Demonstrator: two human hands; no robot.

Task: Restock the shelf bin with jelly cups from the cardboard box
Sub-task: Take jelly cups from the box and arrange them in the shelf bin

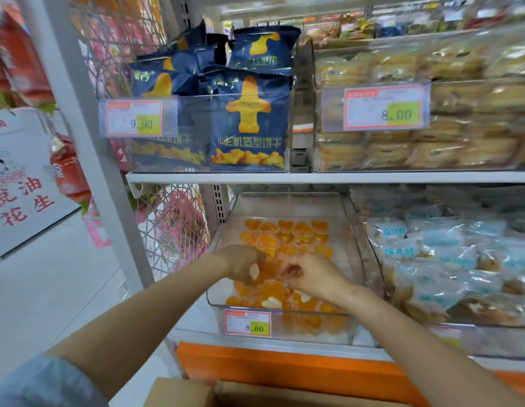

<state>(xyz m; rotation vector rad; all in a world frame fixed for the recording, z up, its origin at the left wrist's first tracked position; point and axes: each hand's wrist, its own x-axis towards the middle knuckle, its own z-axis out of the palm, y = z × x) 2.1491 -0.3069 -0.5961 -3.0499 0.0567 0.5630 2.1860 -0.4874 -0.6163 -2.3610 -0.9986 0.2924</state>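
Left hand (243, 264): fingers curled downward, a pale jelly cup (254, 271) showing under the palm. It reads as gripped, not yet let go.

Right hand (312, 276): fingers bent, tips drawn together and pointing toward the left hand. Whether they pinch a cup or hold nothing cannot be told because of motion blur.

Both hands are inside the clear shelf bin (356, 259), low over the front half of the orange jelly cups (284, 233) lying in it.

Bin state: the cups form a loose layer on the floor, and the walls stand bare above them. Judgement: partly stocked, well short of full. A price tag (247, 322) reading 8.60 sits on the front wall.

Step in hand, by judgement: setting down a handful in the bin. The next move calls for spreading the fingers, lifting both hands back over the front rim, and reaching down to the cardboard box (182, 392) just below the shelf for more. The front rim is low, so cups are better dropped toward the back than at the edge.

Hidden or unclear:
- Only a flap and part of the box opening are in frame, at the bottom edge. Its contents are out of sight, so the remaining stock is unknown.
- The cups directly beneath both hands are covered.
- Print on the cup lids is too blurred to read.
- The pale blue packets (431, 254) in the bin to the right are smeared.

On the shelf above, dark blue biscuit bags (249, 118) stand clear of the work.
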